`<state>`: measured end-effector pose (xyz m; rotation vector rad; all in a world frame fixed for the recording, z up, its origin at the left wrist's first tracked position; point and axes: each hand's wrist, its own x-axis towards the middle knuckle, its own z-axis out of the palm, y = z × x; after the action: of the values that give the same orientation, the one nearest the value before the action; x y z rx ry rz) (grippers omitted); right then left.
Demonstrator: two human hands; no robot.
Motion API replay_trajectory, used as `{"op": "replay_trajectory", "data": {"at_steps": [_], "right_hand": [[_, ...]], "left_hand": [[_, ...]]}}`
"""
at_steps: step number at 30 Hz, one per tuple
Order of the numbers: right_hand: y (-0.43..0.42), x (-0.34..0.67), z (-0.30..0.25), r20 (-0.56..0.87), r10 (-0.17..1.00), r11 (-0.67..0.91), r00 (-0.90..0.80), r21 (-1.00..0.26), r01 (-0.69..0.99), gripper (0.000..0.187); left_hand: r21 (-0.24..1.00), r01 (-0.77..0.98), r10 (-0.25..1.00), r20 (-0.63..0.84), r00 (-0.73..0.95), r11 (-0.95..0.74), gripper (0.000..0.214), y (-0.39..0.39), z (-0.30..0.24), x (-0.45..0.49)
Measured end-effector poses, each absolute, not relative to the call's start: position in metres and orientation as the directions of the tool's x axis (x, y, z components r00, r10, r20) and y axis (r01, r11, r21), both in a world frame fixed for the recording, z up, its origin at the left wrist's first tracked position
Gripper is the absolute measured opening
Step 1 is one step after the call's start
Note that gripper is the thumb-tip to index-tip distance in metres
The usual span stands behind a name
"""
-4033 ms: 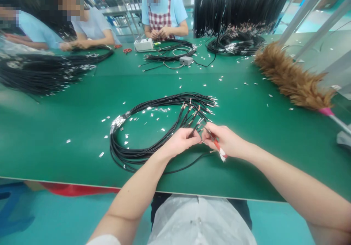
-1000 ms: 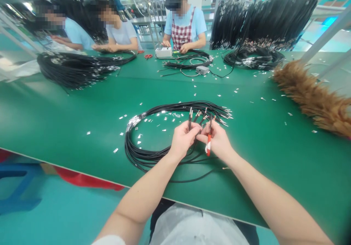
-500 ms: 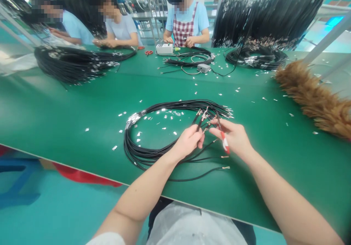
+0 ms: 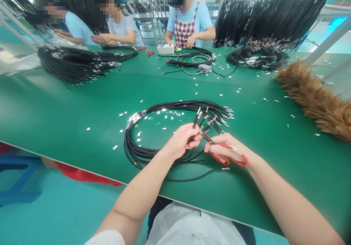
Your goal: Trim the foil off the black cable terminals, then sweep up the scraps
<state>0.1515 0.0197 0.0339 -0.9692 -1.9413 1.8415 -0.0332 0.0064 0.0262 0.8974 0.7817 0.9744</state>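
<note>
A bundle of black cables [image 4: 145, 152] lies looped on the green table, its stripped ends pointing right. My left hand [image 4: 184, 138] is closed around several of these cables near their ends, and the bare copper tips fan out above the fingers. In my right hand [image 4: 223, 145] is a pair of red-handled scissors [image 4: 242, 160], the fingers at its handles. The dark blades point up and left, reaching the cable ends beside my left fingers. Whether the blades touch a wire I cannot tell. One loose cable [image 4: 192, 180] curves below both hands.
Small white scraps [image 4: 139, 133] are scattered over the green table [image 4: 68, 117]. Across it, a co-worker in a checked apron [image 4: 184, 27] handles cables beside a white box [image 4: 165, 49]. More cable bundles [image 4: 68, 64] lie along the far side. A brown feather duster [image 4: 315, 99] rests at right.
My right hand has turned, so the scissors now show their red handles and point left toward the cable ends. My left hand has shifted slightly left and down, still gripping the cables.
</note>
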Motion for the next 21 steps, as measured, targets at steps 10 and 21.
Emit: {"op": "replay_trajectory", "data": {"at_steps": [10, 21], "right_hand": [[0.014, 0.156, 0.017, -0.123, 0.630, -0.171, -0.767, -0.985, 0.018, 0.035], [0.030, 0.152, 0.042, 0.106, 0.981, 0.094, -0.165, -0.992, -0.078, 0.028]], "left_hand": [[0.953, -0.298, 0.985, -0.002, 0.175, 0.054, 0.014, 0.000, 0.027, -0.023], [0.973, -0.200, 0.985, -0.085, 0.148, 0.114, 0.020, 0.005, 0.013, -0.021]]}}
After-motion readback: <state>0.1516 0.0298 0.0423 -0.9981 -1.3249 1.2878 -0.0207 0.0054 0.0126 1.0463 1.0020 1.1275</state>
